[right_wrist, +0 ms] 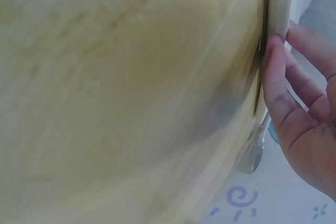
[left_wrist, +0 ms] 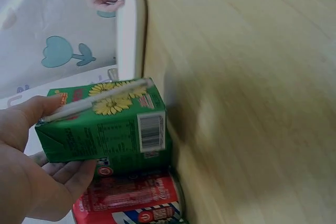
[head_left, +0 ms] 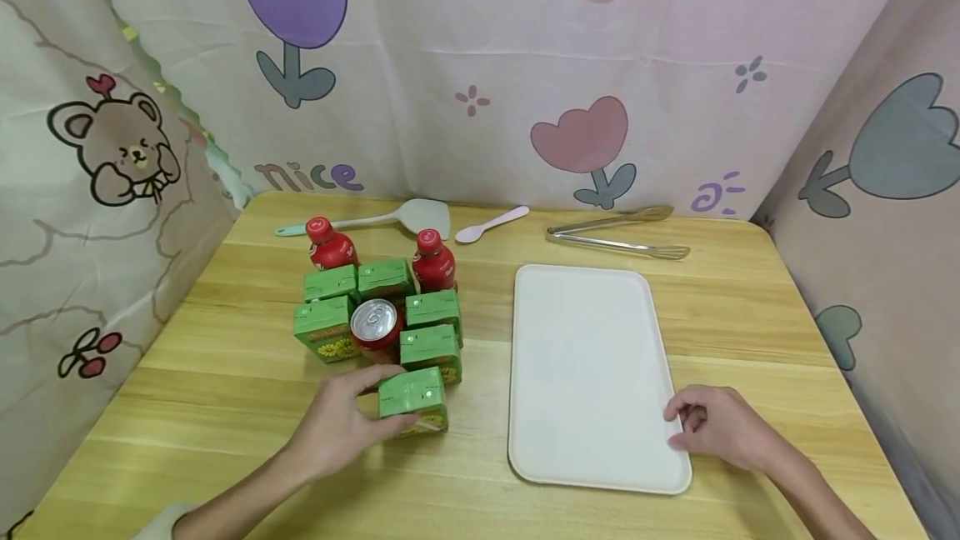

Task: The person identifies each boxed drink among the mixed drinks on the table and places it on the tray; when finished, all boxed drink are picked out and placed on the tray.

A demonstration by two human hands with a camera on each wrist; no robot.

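My left hand (head_left: 337,419) grips a green juice box (head_left: 411,394) with a straw on its side, thumb on the near face and fingers on the far one. The left wrist view shows yellow flowers and a barcode on this juice box (left_wrist: 115,124). A red soda can (head_left: 377,330) stands among several more green juice boxes (head_left: 431,348) just beyond. Over on the right, a white rectangular tray (head_left: 588,382) lies flat. My right hand (head_left: 723,427) pinches its right edge near the front corner; the right wrist view shows thumb and finger on the tray's rim (right_wrist: 281,9).
Two red bottles (head_left: 433,261) stand behind the juice boxes. Along the back of the wooden table (head_left: 750,307) lie a spatula (head_left: 423,217), a small pale spoon (head_left: 487,225) and metal tongs (head_left: 615,242). A printed curtain (head_left: 450,23) hangs behind and at both sides.
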